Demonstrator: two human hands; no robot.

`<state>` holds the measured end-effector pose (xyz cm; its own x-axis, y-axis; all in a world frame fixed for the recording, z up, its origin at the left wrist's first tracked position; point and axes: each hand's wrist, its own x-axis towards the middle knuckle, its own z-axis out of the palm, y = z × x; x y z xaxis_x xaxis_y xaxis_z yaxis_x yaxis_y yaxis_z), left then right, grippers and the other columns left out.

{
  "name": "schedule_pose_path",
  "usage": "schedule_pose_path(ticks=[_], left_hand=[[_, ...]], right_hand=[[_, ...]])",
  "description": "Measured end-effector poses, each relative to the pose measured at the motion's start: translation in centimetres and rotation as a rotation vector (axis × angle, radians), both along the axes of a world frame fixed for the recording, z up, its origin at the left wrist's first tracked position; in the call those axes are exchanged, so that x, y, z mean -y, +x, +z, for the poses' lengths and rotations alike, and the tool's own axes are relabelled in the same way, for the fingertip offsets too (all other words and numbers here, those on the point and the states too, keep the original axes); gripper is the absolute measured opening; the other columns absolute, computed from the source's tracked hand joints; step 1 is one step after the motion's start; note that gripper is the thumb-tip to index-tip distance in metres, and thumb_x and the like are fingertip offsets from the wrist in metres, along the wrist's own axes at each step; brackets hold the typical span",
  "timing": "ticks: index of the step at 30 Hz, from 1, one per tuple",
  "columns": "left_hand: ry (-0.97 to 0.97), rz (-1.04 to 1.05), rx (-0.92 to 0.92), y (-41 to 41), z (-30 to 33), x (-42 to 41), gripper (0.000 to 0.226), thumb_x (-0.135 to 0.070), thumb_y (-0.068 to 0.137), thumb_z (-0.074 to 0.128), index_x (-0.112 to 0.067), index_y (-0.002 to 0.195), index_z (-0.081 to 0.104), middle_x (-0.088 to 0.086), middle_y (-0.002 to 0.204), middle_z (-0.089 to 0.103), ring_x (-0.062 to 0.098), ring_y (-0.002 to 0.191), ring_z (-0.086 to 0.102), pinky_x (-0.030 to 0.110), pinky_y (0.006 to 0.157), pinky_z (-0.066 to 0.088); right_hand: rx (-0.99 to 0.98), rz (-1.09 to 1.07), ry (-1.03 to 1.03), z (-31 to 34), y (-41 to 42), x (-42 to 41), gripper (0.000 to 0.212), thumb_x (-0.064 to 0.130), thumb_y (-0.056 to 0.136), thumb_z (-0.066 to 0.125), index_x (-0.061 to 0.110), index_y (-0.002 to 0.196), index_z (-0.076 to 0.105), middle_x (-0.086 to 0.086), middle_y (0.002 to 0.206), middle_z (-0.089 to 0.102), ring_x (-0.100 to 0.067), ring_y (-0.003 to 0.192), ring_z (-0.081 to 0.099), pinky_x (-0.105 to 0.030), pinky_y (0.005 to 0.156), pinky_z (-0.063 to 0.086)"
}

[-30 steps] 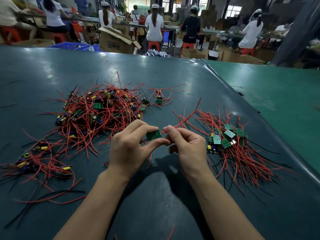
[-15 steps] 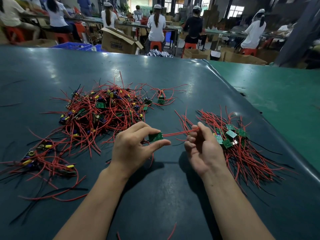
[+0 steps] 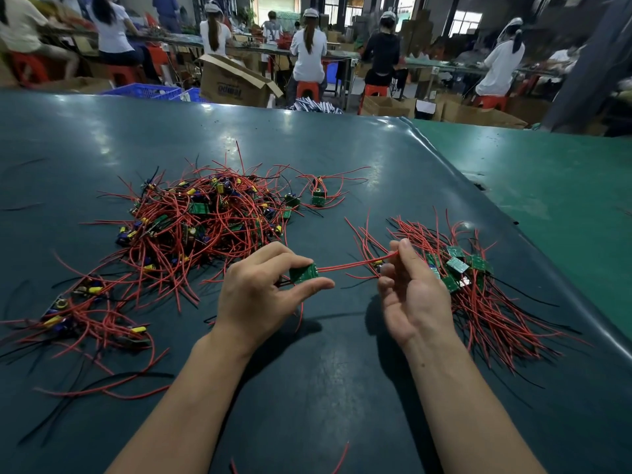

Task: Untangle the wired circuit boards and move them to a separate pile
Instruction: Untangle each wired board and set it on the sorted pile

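Open cardboard box [image 3: 236, 82] — contents hidden

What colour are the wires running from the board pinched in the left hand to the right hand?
Red wires, from the green board; seen in the head view.

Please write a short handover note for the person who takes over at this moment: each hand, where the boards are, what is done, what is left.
Left hand: pinches one green circuit board above the table.
Right hand: fingers pinch that board's red wires, stretched straight between the hands.
Done: sorted pile lies on the right, wires roughly aligned.
Left: place this board on the sorted pile; then work through the big tangled pile and the small clump at far left.
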<state>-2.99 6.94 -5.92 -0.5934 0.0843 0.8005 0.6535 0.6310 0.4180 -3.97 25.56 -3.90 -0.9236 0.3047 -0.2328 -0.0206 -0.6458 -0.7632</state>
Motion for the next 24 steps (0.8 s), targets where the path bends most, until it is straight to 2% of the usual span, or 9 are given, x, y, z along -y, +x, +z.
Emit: schedule_pose_path(ticks=[4, 6, 14, 18, 21, 24], left_hand=[[0.004, 0.019, -0.011, -0.16, -0.21, 0.36, 0.039, -0.044, 0.072, 0.081, -0.007, 0.080, 0.076, 0.002, 0.077, 0.068, 0.017, 0.065, 0.064, 0.036, 0.057, 0.054], [0.010, 0.028, 0.005, -0.18, -0.29, 0.40, 0.040, -0.046, 0.072, 0.080, -0.008, 0.080, 0.076, 0.001, 0.077, 0.068, 0.017, 0.065, 0.064, 0.036, 0.058, 0.054], [0.044, 0.062, 0.089, 0.06, -0.36, 0.02, 0.040, -0.048, 0.069, 0.081, -0.010, 0.079, 0.076, -0.002, 0.075, 0.068, 0.014, 0.063, 0.062, 0.037, 0.057, 0.052], [0.061, 0.105, 0.066, 0.11, -0.23, 0.01, 0.037, -0.043, 0.068, 0.083, -0.008, 0.078, 0.075, 0.000, 0.075, 0.069, 0.017, 0.063, 0.062, 0.036, 0.059, 0.053], [0.082, 0.150, 0.057, 0.12, -0.12, 0.22, 0.037, -0.042, 0.068, 0.084, -0.007, 0.078, 0.075, 0.002, 0.075, 0.070, 0.017, 0.061, 0.060, 0.034, 0.058, 0.052], [0.088, 0.201, 0.061, 0.17, -0.07, 0.10, 0.037, -0.039, 0.068, 0.086, -0.006, 0.079, 0.076, 0.002, 0.076, 0.070, 0.015, 0.061, 0.057, 0.035, 0.058, 0.052]], right_hand=[[-0.037, -0.141, 0.313, -0.41, 0.16, -0.12, 0.018, 0.017, 0.092, 0.067, 0.010, 0.075, 0.069, 0.005, 0.057, 0.062, -0.007, 0.046, 0.054, -0.018, 0.037, 0.040], [-0.079, -0.207, 0.405, -0.29, 0.28, -0.17, 0.021, 0.016, 0.092, 0.067, 0.011, 0.072, 0.069, 0.005, 0.056, 0.063, -0.008, 0.045, 0.055, -0.019, 0.036, 0.042], [-0.051, -0.121, 0.102, 0.36, 0.57, -0.14, 0.014, 0.012, 0.091, 0.067, 0.005, 0.078, 0.065, -0.002, 0.059, 0.069, -0.011, 0.050, 0.067, -0.016, 0.040, 0.048], [-0.058, -0.071, 0.226, 0.27, 0.56, 0.09, 0.019, 0.024, 0.095, 0.063, 0.011, 0.080, 0.063, -0.002, 0.065, 0.072, -0.013, 0.050, 0.068, -0.016, 0.034, 0.042], [-0.087, -0.107, 0.336, 0.10, 0.63, 0.34, 0.021, 0.025, 0.096, 0.061, 0.011, 0.080, 0.059, -0.002, 0.066, 0.073, -0.015, 0.049, 0.068, -0.018, 0.033, 0.042], [-0.121, -0.122, 0.352, 0.14, 0.73, 0.61, 0.022, 0.025, 0.098, 0.059, 0.010, 0.081, 0.057, -0.002, 0.065, 0.071, -0.017, 0.046, 0.066, -0.019, 0.033, 0.042]])
